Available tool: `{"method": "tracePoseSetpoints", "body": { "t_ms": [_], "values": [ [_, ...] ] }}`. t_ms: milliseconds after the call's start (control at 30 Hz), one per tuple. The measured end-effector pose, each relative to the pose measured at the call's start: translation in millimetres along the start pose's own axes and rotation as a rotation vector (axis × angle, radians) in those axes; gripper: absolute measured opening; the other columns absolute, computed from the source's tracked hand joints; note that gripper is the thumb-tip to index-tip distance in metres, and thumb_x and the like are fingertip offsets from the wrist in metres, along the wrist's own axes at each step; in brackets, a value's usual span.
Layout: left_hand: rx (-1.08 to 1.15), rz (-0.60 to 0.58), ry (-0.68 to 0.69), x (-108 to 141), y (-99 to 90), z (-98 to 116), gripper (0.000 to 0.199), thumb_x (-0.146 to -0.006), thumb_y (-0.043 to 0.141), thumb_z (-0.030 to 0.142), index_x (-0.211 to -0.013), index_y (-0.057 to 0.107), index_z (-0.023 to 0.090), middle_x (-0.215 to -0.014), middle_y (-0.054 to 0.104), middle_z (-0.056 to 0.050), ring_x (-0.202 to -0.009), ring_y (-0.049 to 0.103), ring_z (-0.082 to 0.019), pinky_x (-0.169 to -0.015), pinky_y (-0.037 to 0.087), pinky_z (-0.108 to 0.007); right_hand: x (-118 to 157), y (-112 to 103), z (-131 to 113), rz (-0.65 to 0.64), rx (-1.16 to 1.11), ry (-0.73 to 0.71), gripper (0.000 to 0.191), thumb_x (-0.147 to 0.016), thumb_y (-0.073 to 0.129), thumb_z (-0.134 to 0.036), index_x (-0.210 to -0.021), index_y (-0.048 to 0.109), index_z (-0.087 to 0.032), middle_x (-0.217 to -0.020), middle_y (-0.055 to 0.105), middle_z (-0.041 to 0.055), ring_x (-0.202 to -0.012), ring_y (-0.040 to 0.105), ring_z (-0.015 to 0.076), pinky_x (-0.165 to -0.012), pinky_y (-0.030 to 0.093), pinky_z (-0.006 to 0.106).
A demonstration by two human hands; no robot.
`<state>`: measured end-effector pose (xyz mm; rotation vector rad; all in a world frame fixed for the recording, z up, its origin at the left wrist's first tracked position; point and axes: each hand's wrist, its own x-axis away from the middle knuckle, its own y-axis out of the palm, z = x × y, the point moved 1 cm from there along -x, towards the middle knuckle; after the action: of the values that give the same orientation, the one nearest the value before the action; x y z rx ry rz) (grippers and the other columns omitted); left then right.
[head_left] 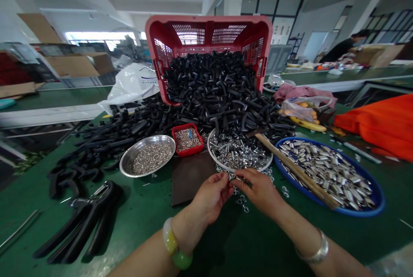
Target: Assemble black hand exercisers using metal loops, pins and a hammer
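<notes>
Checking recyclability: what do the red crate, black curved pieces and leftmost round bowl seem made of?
The red crate: moulded plastic, by its lattice walls. The black curved pieces: plastic or rubber by their dull sheen. The leftmost bowl: polished steel probably, from its mirror-bright rim.

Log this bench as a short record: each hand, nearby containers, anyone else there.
Left hand: pinching small metal parts
Right hand: pinching the same parts
Nearest container: round bowl of silver fittings
Other containers: blue oval tray of metal tubes; tipped red crate beside black handles
Others: person at far bench
</notes>
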<state>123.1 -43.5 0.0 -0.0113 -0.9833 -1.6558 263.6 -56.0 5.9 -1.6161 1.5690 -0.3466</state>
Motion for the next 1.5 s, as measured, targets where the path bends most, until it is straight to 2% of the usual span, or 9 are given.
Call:
{"method": "tracePoseSetpoints", "body": {
  "t_ms": [300, 467, 633, 900, 1000, 1133, 1233, 1333, 1500],
  "values": [
    [-0.047, -0.034, 0.059, -6.1, -0.9, -8.7, 0.005, -0.077, 0.056, 0.016, -0.076, 0.052, 0.013, -0.064, 0.054, 0.001, -0.055, 0.052, -0.005, -0.059, 0.047, -0.018, -12.5, -16.3, 11.4, -0.241, -0.443, 0.290, 0.025, -0.066, 0.064, -0.037, -0.084, 0.066, -0.020, -0.074, 0.065, 0.0008, -0.066, 0.059, 0.0149, -0.062, 0.046, 0.028],
    [-0.484, -0.076, 0.409, -22.4, 5.0, -6.8, 0.016, -0.069, 0.061, 0.021, -0.078, 0.049, 0.015, -0.068, 0.054, 0.002, -0.059, 0.051, -0.008, -0.058, 0.043, -0.021, -17.4, -14.0, 15.9, 0.042, -0.623, 0.358, 0.030, -0.061, 0.069, -0.031, -0.088, 0.059, -0.020, -0.073, 0.062, 0.0001, -0.069, 0.058, 0.0152, -0.067, 0.048, 0.030],
    [-1.130, -0.239, 0.507, -42.3, 1.2, 38.8, 0.017, -0.071, 0.058, 0.029, -0.081, 0.055, 0.015, -0.075, 0.060, -0.002, -0.065, 0.053, -0.012, -0.061, 0.044, -0.024, -18.0, -10.1, 26.0, 0.144, -0.547, 0.250, 0.028, -0.070, 0.059, -0.027, -0.097, 0.054, -0.021, -0.095, 0.060, 0.0062, -0.079, 0.059, 0.0172, -0.075, 0.049, 0.035],
    [-2.009, 0.364, 0.758, -108.5, -3.7, 123.9, 0.026, -0.075, 0.052, 0.027, -0.100, 0.059, 0.021, -0.107, 0.056, -0.009, -0.097, 0.052, -0.024, -0.081, 0.040, -0.035, -16.6, -15.2, 46.8, 0.080, -0.339, 0.260, 0.031, -0.070, 0.056, -0.025, -0.100, 0.054, -0.021, -0.089, 0.062, 0.0056, -0.075, 0.060, 0.0183, -0.073, 0.049, 0.035],
    [-1.968, 0.563, 0.860, -132.2, -8.7, 144.2, 0.038, -0.077, 0.050, 0.025, -0.115, 0.050, 0.020, -0.121, 0.047, -0.012, -0.111, 0.042, -0.027, -0.088, 0.036, -0.037, -13.8, -18.1, 45.8, 0.072, -0.354, 0.300, 0.030, -0.070, 0.056, -0.027, -0.099, 0.056, -0.021, -0.083, 0.064, 0.0054, -0.071, 0.060, 0.0181, -0.068, 0.050, 0.034],
    [-1.776, 0.449, 0.805, -167.2, -10.3, 163.5, 0.054, -0.071, 0.059, 0.032, -0.121, 0.043, 0.019, -0.121, 0.050, -0.012, -0.110, 0.046, -0.025, -0.091, 0.034, -0.034, -12.0, -20.1, 42.8, 0.085, -0.386, 0.331, 0.029, -0.068, 0.057, -0.029, -0.096, 0.059, -0.022, -0.085, 0.064, 0.0062, -0.070, 0.061, 0.0186, -0.065, 0.051, 0.032],
    [-1.534, 0.544, 0.758, -194.3, -2.9, 169.2, 0.058, -0.076, 0.051, 0.045, -0.123, 0.039, 0.013, -0.110, 0.058, -0.014, -0.099, 0.055, -0.022, -0.084, 0.040, -0.030, -11.4, -18.8, 43.4, 0.087, -0.348, 0.318, 0.030, -0.068, 0.058, -0.028, -0.098, 0.059, -0.024, -0.091, 0.064, 0.0064, -0.071, 0.062, 0.0190, -0.066, 0.051, 0.033],
    [-1.355, 0.692, 0.717, -211.7, 4.1, 172.8, 0.056, -0.078, 0.046, 0.046, -0.121, 0.042, 0.010, -0.108, 0.059, -0.018, -0.098, 0.056, -0.026, -0.081, 0.041, -0.034, -10.8, -16.0, 45.6, 0.091, -0.342, 0.310, 0.030, -0.068, 0.058, -0.026, -0.098, 0.059, -0.024, -0.093, 0.063, 0.0065, -0.073, 0.062, 0.0196, -0.068, 0.052, 0.034],
    [-1.319, 0.708, 0.697, -213.3, 5.9, 177.0, 0.039, -0.074, 0.055, 0.040, -0.104, 0.055, 0.014, -0.105, 0.061, -0.016, -0.101, 0.054, -0.027, -0.083, 0.040, -0.034, -11.1, -12.1, 44.2, 0.087, -0.345, 0.311, 0.029, -0.069, 0.058, -0.026, -0.097, 0.059, -0.025, -0.094, 0.063, 0.0058, -0.071, 0.061, 0.0189, -0.064, 0.053, 0.033]
  ]
}}
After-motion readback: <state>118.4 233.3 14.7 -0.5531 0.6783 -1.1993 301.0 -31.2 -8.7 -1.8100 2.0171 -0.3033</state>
